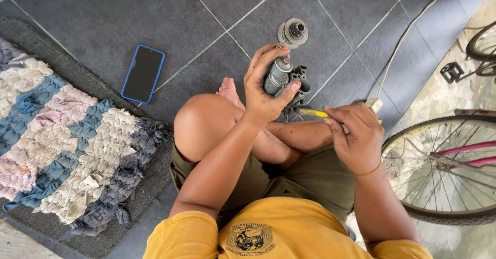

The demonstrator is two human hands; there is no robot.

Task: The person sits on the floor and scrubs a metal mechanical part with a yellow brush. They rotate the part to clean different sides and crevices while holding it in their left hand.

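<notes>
I see my left hand [266, 86] wrapped around a grey metal cylinder [277, 75] held upright above my knee, while my right hand [356, 135] pinches a yellow tool [313, 113] pointed at its lower end. Just beyond lies a geared part [293, 32] on the dark tiled floor [103, 16]. A blue phone [143, 74] lies beside a rag rug [62, 135] to the left, and a bicycle wheel [444, 166] stands to the right.

A home floor: dark tiles [103, 16], rag rug [67, 135], bicycle wheel [439, 171] nearby.
</notes>
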